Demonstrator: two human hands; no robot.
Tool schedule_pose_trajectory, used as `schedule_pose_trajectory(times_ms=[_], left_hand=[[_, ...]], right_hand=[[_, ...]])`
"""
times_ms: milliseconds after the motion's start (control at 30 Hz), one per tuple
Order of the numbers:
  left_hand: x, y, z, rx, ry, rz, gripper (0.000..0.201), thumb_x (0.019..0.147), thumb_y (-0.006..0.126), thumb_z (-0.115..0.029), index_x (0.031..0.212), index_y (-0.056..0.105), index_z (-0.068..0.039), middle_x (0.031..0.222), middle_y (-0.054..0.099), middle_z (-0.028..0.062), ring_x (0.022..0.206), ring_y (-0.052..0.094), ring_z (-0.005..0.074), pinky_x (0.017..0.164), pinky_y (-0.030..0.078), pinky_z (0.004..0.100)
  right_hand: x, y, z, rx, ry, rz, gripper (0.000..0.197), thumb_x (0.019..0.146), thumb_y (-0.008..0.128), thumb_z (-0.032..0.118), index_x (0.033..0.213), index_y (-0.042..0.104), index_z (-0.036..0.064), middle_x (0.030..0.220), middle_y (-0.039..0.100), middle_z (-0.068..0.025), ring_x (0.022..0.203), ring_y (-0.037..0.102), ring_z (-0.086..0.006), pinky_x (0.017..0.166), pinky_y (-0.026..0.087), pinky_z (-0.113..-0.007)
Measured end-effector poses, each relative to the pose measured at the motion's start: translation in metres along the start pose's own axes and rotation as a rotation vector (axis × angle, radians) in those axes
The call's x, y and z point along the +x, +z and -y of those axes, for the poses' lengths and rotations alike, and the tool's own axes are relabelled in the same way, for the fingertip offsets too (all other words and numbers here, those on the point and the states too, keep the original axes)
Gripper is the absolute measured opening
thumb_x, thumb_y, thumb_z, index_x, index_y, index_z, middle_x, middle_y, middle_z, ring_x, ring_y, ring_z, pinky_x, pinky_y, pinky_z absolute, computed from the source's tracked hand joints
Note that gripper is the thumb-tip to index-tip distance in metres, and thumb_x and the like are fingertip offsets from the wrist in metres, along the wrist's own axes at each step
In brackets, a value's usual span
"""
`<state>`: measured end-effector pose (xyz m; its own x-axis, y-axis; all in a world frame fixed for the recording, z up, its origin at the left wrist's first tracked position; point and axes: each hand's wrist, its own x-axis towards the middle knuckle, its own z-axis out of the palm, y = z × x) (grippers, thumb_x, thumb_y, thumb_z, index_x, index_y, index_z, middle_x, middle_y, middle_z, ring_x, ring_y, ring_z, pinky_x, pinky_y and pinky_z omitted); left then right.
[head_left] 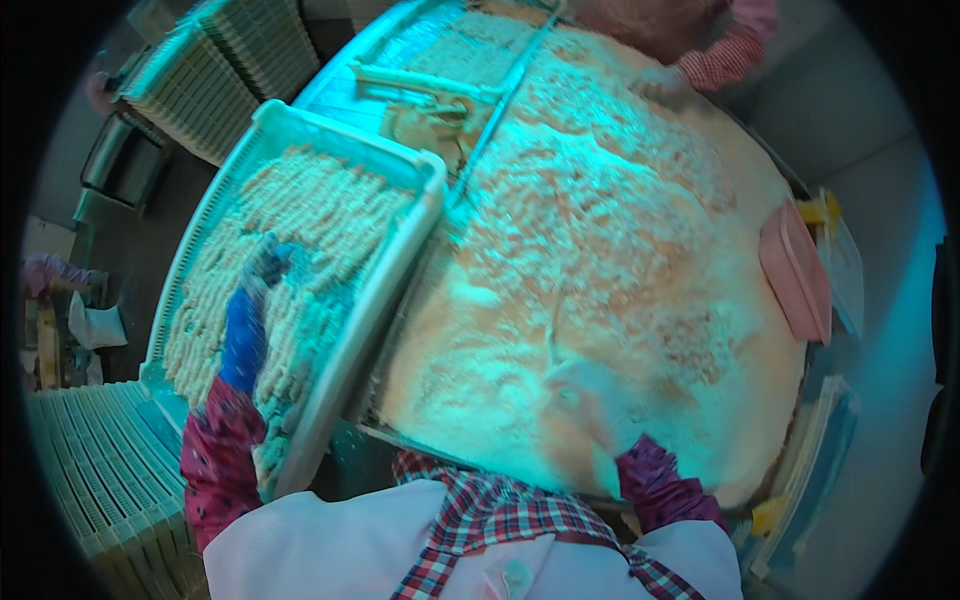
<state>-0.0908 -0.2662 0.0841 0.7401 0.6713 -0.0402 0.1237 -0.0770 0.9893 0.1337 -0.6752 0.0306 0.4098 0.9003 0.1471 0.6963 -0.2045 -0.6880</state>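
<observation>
My left hand, in a blue glove, is over a pale plastic tray on my left. Rows of flour-coated strips fill the tray, and the hand touches them; blur hides its fingers. My right hand, floury and smeared by motion, is low over the near part of the flour-covered table. From its fingers a thin pale strip stretches away from me, and the hand appears closed on the strip's near end. Many loose floured pieces lie heaped across the table's middle.
A person's hand works at the table's far side. Stacked trays stand at far left, more trays at near left. A pink basin leans by the right edge. A long bar divides the far table.
</observation>
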Motion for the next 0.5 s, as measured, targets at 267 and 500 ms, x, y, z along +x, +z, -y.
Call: schedule_pose_trajectory(times_ms=[267,500], left_hand=[[-0.104,0.218,0.098,0.357,0.017,0.303,0.044,0.089,0.055,-0.030,0.122,0.049,-0.001,0.114,0.056,0.0198,0.106,0.053,0.0312,0.090,0.041,0.0395],[-0.104,0.304,0.070,0.633,0.538,0.564,0.041,0.077,0.061,-0.012,0.117,0.054,-0.008,0.112,0.058,0.0151,0.099,0.056,0.0327,0.083,0.047,0.0412]], right_hand=[[-0.078,0.016,0.043,0.065,0.583,-0.230,0.056,0.091,0.048,0.028,0.134,0.028,-0.0002,0.139,0.029,-0.0203,0.130,0.026,-0.0316,0.106,0.021,-0.041],[-0.119,0.040,-0.030,0.038,0.707,-0.716,0.063,0.094,0.040,0.034,0.141,0.018,-0.0024,0.146,0.018,-0.0222,0.136,0.018,-0.0323,0.110,0.016,-0.042]])
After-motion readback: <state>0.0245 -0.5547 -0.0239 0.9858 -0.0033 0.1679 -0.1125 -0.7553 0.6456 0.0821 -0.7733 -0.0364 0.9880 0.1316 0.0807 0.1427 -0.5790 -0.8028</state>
